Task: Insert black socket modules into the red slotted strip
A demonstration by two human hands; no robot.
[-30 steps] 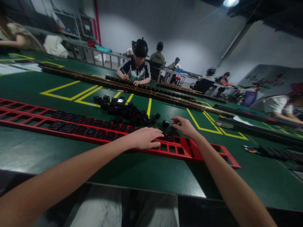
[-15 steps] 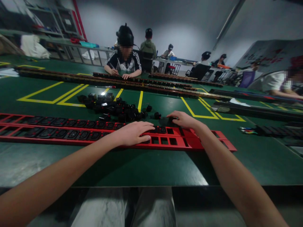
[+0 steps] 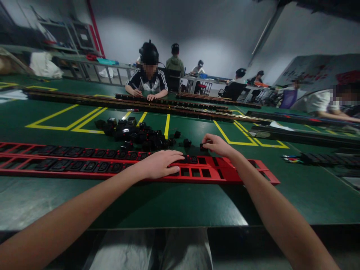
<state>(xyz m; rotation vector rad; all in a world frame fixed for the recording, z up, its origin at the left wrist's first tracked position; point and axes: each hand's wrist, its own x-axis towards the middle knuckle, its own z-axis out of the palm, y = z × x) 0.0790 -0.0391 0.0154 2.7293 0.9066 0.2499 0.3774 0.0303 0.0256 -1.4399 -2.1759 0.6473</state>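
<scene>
- Two bare forearms reach forward over the near edge of a green bench (image 3: 168,204).
- Left hand (image 3: 160,164) lies palm down on a long red frame (image 3: 239,175). Its fingers are stretched flat and hold nothing, and it rests in the same spot as a second ago.
- The red frame runs from 9 o'clock to 3 o'clock. Fitted sockets (image 3: 84,165) fill its left stretch, and the empty slots (image 3: 197,172) begin just at 3 o'clock of the left hand.
- Right hand (image 3: 222,145), at 1 o'clock of the left, has its fingers closed in a pinch on one small black socket (image 3: 203,147) at the frame's far edge.
- A second ago those fingers were spread over loose pieces and held nothing. One piece is now in hand, close to the open slots.
- One loose socket (image 3: 187,142) lies just at 9 o'clock of the pinched one. A dark pile of sockets (image 3: 132,133) sits at 11 o'clock.
- Beyond are yellow floor-style lines (image 3: 168,125) and long dark strips (image 3: 168,107).
- At 12 o'clock, a seated co-worker (image 3: 149,80) has both hands on those strips.
</scene>
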